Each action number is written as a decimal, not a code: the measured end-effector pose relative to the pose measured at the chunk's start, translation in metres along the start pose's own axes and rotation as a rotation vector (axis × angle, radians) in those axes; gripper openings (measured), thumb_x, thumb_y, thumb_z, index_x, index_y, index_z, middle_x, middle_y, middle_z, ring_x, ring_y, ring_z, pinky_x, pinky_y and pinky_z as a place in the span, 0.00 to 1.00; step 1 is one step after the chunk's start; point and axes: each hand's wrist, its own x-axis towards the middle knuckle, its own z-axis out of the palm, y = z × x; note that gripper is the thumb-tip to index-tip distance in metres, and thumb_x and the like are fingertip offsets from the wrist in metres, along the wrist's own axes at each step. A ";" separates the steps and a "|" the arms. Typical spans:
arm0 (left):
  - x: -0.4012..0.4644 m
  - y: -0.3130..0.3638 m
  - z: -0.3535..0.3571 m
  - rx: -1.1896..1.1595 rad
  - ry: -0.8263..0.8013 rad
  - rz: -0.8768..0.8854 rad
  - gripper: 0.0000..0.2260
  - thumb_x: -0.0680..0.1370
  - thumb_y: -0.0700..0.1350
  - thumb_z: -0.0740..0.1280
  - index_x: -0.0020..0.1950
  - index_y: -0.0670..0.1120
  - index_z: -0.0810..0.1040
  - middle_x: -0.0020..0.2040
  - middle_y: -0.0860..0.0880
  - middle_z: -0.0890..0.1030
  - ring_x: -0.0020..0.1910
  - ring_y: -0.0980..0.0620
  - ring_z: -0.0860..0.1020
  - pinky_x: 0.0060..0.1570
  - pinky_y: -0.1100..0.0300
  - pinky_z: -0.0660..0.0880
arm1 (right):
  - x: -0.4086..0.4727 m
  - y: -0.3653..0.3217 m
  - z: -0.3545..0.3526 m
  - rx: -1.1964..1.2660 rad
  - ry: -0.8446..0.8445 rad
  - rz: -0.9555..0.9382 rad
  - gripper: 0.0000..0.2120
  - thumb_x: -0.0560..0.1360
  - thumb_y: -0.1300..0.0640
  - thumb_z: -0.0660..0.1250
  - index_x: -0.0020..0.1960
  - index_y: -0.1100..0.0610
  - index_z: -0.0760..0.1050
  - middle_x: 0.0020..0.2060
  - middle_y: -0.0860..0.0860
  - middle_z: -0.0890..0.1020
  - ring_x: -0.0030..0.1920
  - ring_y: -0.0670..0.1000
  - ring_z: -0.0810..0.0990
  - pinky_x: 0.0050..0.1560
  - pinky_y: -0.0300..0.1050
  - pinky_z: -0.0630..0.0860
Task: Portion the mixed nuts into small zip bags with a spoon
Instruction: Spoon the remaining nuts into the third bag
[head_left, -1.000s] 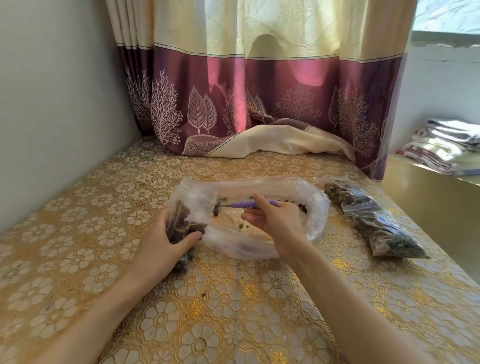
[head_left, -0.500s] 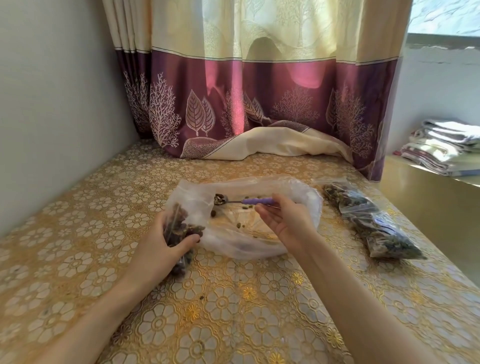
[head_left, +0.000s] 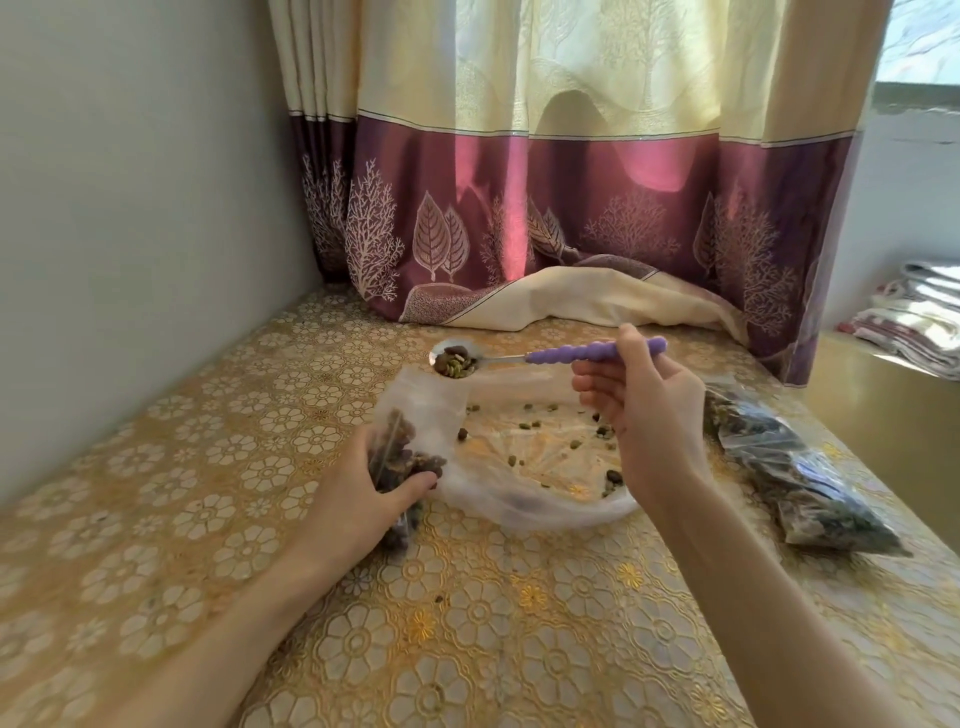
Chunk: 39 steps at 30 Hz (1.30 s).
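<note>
Right hand (head_left: 649, 410) grips purple-handled spoon (head_left: 530, 356), loaded with mixed nuts (head_left: 455, 361), above mouth of small zip bag (head_left: 402, 447). Left hand (head_left: 358, 499) grips that bag, beside the large clear bag (head_left: 535, 457).

Backlit curtain (head_left: 571, 78), soft wide-angle blur

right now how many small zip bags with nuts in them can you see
3, I think: one zip bag held by the left hand, and two filled bags lying overlapped at the right; their overlap could hide another.
</note>
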 end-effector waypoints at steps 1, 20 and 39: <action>0.000 -0.001 0.000 -0.005 0.000 0.002 0.23 0.69 0.53 0.74 0.55 0.61 0.63 0.47 0.68 0.70 0.44 0.74 0.69 0.39 0.75 0.65 | -0.002 0.000 0.002 -0.023 -0.035 -0.032 0.17 0.80 0.56 0.60 0.35 0.60 0.79 0.32 0.57 0.84 0.30 0.48 0.79 0.31 0.36 0.76; 0.003 -0.002 -0.002 -0.144 0.062 -0.035 0.28 0.69 0.52 0.73 0.66 0.51 0.67 0.54 0.57 0.75 0.52 0.57 0.74 0.47 0.67 0.67 | 0.015 -0.002 -0.017 0.107 0.092 0.041 0.18 0.81 0.50 0.59 0.35 0.58 0.73 0.31 0.56 0.81 0.28 0.48 0.74 0.29 0.37 0.71; -0.011 0.017 -0.013 -0.358 0.038 -0.017 0.14 0.63 0.57 0.70 0.42 0.57 0.69 0.42 0.57 0.76 0.41 0.62 0.75 0.34 0.69 0.68 | -0.024 0.019 -0.019 -1.639 -0.791 -0.088 0.08 0.74 0.51 0.68 0.45 0.56 0.75 0.43 0.50 0.77 0.42 0.50 0.74 0.44 0.43 0.73</action>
